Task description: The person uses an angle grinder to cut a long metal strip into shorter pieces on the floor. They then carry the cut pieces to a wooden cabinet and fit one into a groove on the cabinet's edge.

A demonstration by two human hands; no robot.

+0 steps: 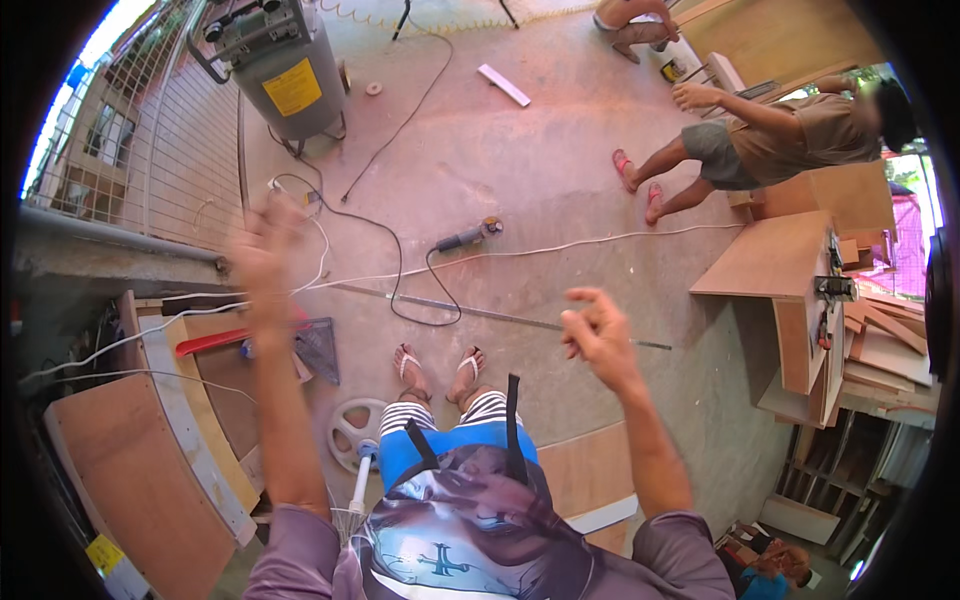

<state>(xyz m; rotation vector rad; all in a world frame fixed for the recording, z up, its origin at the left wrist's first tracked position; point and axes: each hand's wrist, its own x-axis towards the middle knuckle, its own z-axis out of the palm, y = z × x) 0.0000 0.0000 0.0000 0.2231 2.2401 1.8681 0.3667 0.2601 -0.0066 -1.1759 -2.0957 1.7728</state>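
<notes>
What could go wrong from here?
1. Trip: the black cord loops across the floor ahead of the person's feet, over a long metal strip; a step forward might snag either.
2. Cuts: the grinder lies loose on the floor and the toes are exposed, so contact could injure them.
3. Nicks: the right hand is bare, so sharp edges might scratch it.

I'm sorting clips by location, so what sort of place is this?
Probably a woodworking shop: wooden boards are piled at the right, what looks like an air compressor stands at the upper left, and a corded angle grinder lies near the middle.
</notes>
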